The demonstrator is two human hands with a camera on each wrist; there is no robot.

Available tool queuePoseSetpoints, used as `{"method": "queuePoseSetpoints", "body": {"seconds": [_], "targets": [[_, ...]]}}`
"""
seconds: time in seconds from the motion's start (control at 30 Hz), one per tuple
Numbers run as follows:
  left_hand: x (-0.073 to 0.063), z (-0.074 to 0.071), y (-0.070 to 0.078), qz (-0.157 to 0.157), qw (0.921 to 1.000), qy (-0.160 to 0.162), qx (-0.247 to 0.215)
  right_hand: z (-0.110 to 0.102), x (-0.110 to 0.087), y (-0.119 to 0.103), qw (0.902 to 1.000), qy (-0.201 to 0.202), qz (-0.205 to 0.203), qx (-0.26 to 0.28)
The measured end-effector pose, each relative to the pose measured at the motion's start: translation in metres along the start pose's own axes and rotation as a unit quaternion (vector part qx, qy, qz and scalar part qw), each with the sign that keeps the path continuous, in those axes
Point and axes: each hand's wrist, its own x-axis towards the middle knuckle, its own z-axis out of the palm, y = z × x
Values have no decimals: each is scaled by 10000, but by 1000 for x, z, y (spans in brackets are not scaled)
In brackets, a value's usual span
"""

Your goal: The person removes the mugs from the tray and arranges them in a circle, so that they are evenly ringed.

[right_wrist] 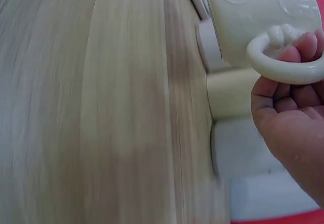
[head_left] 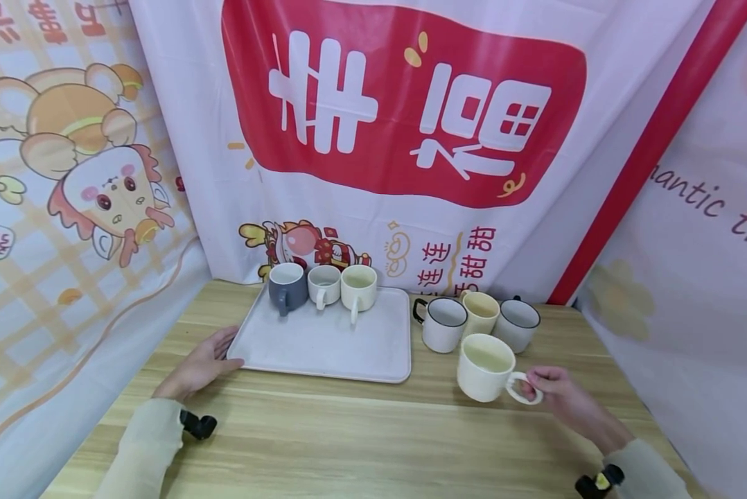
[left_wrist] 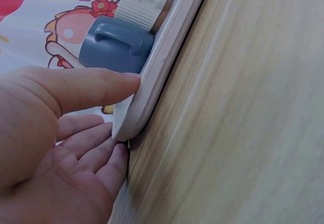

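Note:
My right hand (head_left: 563, 391) grips a cream mug (head_left: 484, 371) by its ring-shaped handle (right_wrist: 283, 72), fingers curled through the loop. The mug is upright and appears raised off the table, in front of a group of other mugs. My left hand (head_left: 201, 364) holds the front left corner of a pale rectangular tray (head_left: 323, 350), its thumb (left_wrist: 101, 87) on the rim and its fingers at the corner. Along the tray's back stand a blue-grey mug (head_left: 288, 291), a ribbed white cup (head_left: 324, 287) and a cream cup (head_left: 359, 291), handles toward me.
Right of the tray stand a white mug with a black rim (head_left: 443, 329), a pale yellow mug (head_left: 481, 315) and a grey-white mug with a dark rim (head_left: 517, 326). The wooden table (head_left: 348, 443) ends at a printed cloth backdrop (head_left: 405, 104).

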Motion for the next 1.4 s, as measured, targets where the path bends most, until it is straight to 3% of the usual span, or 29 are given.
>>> {"method": "queuePoseSetpoints", "body": {"seconds": [0.3,0.63,0.73,0.87,1.03,1.2,1.4], "targets": [[-1,-1,3,-37,10000,-16,48,-52,-43,3,9987,333,-382,-80],[-1,0,2,-66,10000,-6,29,-82,-60,17,9957,875,-309,-41],[-1,0,3,-81,10000,-6,41,-88,-63,21,9919,1218,-298,-204],[-1,0,5,-66,10000,-9,70,-95,-64,22,9768,2067,-30,-559],[-3,0,5,-84,9999,21,79,-99,-62,20,9474,2933,548,-1155],[-3,0,5,-79,10000,38,36,-98,-56,20,9219,3290,695,-1923],[-3,1,6,-103,9999,26,62,-98,-48,22,9039,3485,557,-2419]]}}
